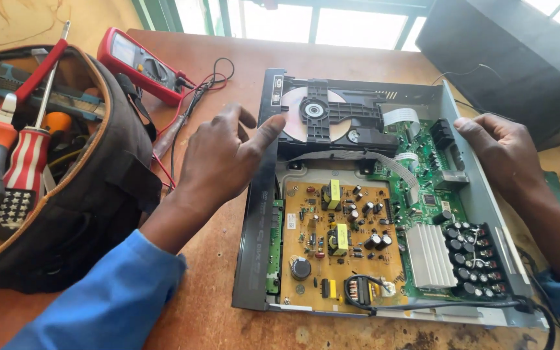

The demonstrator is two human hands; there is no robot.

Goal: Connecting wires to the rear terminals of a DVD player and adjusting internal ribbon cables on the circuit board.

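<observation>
Opened disc player (384, 194) lying flat on the wooden counter (209, 304), cover off, boards bare, front panel toward the left. Left hand (218, 159) resting at the front panel's far end, thumb stretched onto the edge beside the disc tray (322, 116), fingers loosely spread and gripping nothing. Right hand (500, 149) laid on the rear metal wall at the far right, fingers curled over the rim, likewise holding nothing. Judged from this, a steadying or squaring of the chassis between both palms; best done with pressure kept on the metal frame and plastic fascia only, clear of the brown power board (338, 246), the green main board (432, 188) and the white ribbon cables (402, 116), and with an even push from both sides so the case does not skid or twist. Worth minding too: the black mains lead (435, 304) trailing off the near right corner. At the left, an open dark tool bag (72, 194) standing on the counter, packed with a red-and-white-handled screwdriver (27, 162), a slim red-handled tool (40, 71), an orange-and-grey grip at the far left edge, and darker tools deeper in, too shadowed to name. Beyond the bag, a red multimeter (139, 65) with leads snaking toward the player.
</observation>
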